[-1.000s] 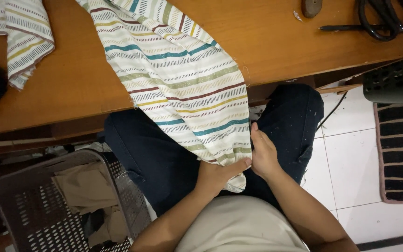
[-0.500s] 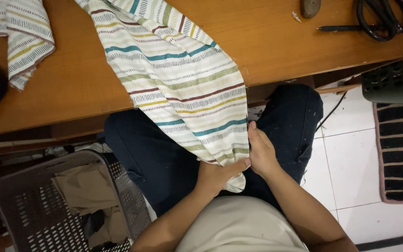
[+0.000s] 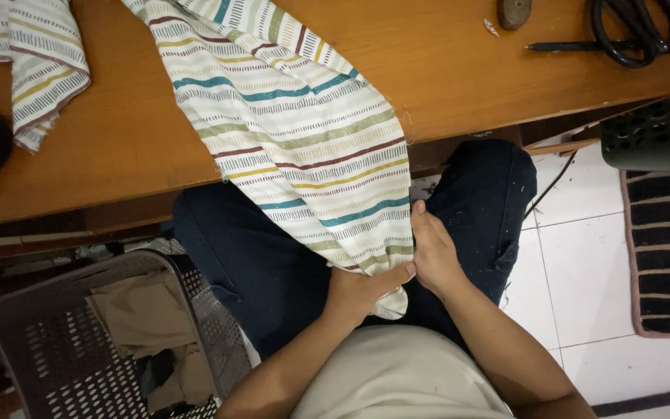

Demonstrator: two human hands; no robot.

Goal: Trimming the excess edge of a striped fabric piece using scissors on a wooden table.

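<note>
White floor tiles (image 3: 583, 256) lie below the wooden table (image 3: 459, 70). Both hands, left hand (image 3: 362, 291) and right hand (image 3: 432, 252), pinch the striped cloth's (image 3: 304, 147) lower end, which drapes off the table's front edge onto the lap.

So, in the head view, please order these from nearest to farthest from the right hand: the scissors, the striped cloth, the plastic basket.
1. Striped cloth: touching the right hand, on the lap.
2. Plastic basket: floor, lower left.
3. Scissors: table, top right.

scissors (image 3: 636, 31) cut by top edge, left fingers (image 3: 354, 291) under cloth (image 3: 304, 147)
</note>
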